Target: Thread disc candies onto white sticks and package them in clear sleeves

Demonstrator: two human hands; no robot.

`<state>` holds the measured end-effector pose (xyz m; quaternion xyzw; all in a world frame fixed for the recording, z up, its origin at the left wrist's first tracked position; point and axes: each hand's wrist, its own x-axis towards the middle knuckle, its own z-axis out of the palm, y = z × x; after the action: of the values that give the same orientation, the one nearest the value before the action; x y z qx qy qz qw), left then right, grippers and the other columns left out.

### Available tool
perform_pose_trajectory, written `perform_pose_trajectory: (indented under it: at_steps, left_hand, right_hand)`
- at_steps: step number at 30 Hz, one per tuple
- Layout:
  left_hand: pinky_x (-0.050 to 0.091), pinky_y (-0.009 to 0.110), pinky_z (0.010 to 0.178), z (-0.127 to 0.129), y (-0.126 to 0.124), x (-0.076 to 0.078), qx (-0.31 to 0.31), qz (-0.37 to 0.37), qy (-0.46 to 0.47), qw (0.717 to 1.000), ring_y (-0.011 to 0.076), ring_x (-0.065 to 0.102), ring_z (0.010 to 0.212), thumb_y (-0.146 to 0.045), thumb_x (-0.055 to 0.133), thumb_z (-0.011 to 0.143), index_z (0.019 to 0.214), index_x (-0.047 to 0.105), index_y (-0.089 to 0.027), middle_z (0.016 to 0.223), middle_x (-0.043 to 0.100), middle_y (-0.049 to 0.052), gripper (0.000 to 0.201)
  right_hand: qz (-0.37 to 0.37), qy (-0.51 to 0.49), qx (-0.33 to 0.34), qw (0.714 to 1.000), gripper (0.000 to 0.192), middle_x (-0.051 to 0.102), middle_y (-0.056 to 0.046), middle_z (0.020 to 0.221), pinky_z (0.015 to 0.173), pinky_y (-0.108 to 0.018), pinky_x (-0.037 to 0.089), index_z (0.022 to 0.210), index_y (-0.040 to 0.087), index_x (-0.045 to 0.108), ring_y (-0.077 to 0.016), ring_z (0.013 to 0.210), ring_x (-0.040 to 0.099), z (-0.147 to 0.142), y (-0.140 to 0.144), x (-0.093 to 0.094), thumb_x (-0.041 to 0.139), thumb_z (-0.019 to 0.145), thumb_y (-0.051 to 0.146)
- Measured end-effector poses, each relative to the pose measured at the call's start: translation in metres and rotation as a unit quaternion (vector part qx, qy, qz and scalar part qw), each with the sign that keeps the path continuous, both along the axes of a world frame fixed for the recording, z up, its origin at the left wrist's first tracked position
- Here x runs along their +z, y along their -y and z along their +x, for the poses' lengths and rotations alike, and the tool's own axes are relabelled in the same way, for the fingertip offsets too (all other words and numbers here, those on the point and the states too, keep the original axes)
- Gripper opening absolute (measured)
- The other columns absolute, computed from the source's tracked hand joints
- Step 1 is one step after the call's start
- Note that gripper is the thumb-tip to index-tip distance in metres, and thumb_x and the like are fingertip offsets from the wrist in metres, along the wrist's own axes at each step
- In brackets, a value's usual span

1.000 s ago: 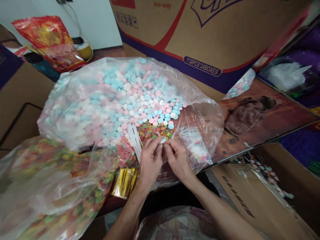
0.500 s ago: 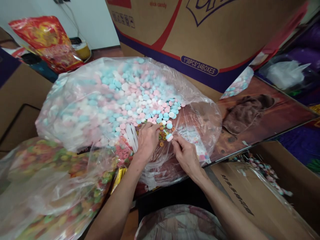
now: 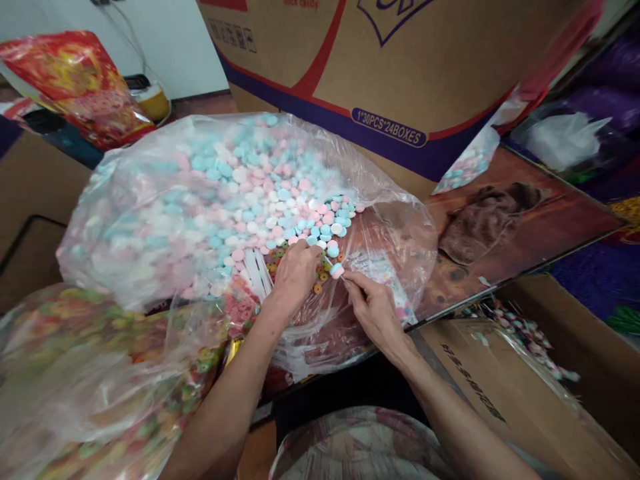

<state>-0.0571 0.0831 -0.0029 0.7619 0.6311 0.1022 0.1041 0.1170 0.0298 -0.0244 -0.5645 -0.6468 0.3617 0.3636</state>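
My right hand (image 3: 373, 300) pinches one end of a thin candy stick (image 3: 337, 271). Blue, white and pink round candies are threaded on it, and its other end points toward my left hand (image 3: 296, 270). That hand is curled over small ring candies (image 3: 318, 288), its fingertips by the stick's far end; what they pinch is hidden. Just behind lie loose blue, pink and white round candies (image 3: 325, 230), spilling from the mouth of a big clear plastic bag (image 3: 410, 227). White sticks (image 3: 258, 273) lie left of my left hand, beside pink-red ring candies (image 3: 241, 300).
A large printed carton (image 3: 320, 47) stands behind the bag. Ring candies fill another clear bag (image 3: 100, 373) at lower left. A brown cloth (image 3: 487, 220) lies on the table's right side. Below it, an open carton (image 3: 590, 333) holds finished-looking candy sticks (image 3: 530, 340). A red packet (image 3: 80, 87) stands back left.
The view has shifted slightly, so surroundings sit a little further left. Both hands keep nearly the same place, with the candy stick still in my right fingers.
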Motion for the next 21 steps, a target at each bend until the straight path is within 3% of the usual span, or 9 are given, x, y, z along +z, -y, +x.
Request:
perform_pose_trajectory:
  at_steps: [6,10,12,15,18,21]
  left_hand:
    - [0.043,0.034,0.077,-0.007,0.007,-0.007,-0.019,0.018,0.061,0.998,0.0254,0.058,0.092,-0.017,0.048,0.094,0.096,0.069,-0.019,0.093,0.060,0.010,0.021]
    - [0.044,0.033,0.078,-0.010,0.011,-0.013,0.029,0.043,0.229,0.972,0.0228,0.059,0.088,-0.018,0.052,0.092,0.091,0.066,-0.019,0.090,0.063,0.008,0.015]
    - [0.044,0.030,0.072,-0.011,0.013,-0.011,0.071,0.021,0.379,0.923,0.0187,0.059,0.076,-0.023,0.058,0.089,0.088,0.066,-0.019,0.081,0.064,0.004,0.009]
    - [0.045,0.026,0.067,-0.014,0.017,-0.004,0.102,-0.066,0.570,0.812,0.0142,0.057,0.067,-0.032,0.071,0.081,0.086,0.068,-0.017,0.076,0.067,0.003,0.017]
    - [0.047,0.023,0.067,-0.016,0.022,0.002,0.124,-0.131,0.672,0.718,0.0114,0.058,0.068,-0.035,0.084,0.070,0.084,0.071,-0.014,0.081,0.070,0.005,0.028]
    - [0.048,0.020,0.067,-0.017,0.025,0.003,0.143,-0.157,0.719,0.662,0.0088,0.059,0.067,-0.031,0.089,0.065,0.085,0.073,-0.014,0.082,0.071,0.005,0.031]
  right_hand:
    - [0.010,0.009,0.011,1.000,0.029,0.069,-0.002,0.076,0.062,-0.026,0.041,0.106,0.019,0.074,-0.0148,0.059,0.054,0.001,0.001,-0.003,0.048,0.098,0.028]
    - [0.028,0.009,0.015,0.999,0.027,0.070,-0.003,0.081,0.062,-0.026,0.041,0.100,0.019,0.074,-0.0144,0.061,0.054,0.001,0.002,-0.004,0.048,0.098,0.027]
    - [0.034,0.003,0.016,0.999,0.026,0.066,-0.001,0.074,0.060,-0.026,0.040,0.096,0.019,0.074,-0.0139,0.059,0.052,0.001,0.003,-0.003,0.050,0.098,0.028]
    - [0.047,-0.014,0.025,0.998,0.024,0.064,0.000,0.070,0.060,-0.025,0.042,0.096,0.019,0.074,-0.0139,0.059,0.052,0.001,0.003,0.002,0.051,0.098,0.027]
    - [0.079,-0.035,0.041,0.995,0.023,0.071,-0.003,0.084,0.071,-0.027,0.048,0.099,0.019,0.074,-0.0165,0.073,0.062,-0.001,0.004,0.007,0.052,0.098,0.024]
    - [0.110,-0.032,0.047,0.992,0.022,0.075,-0.006,0.097,0.083,-0.030,0.050,0.099,0.019,0.073,-0.0200,0.088,0.069,-0.004,0.004,0.009,0.052,0.098,0.021]
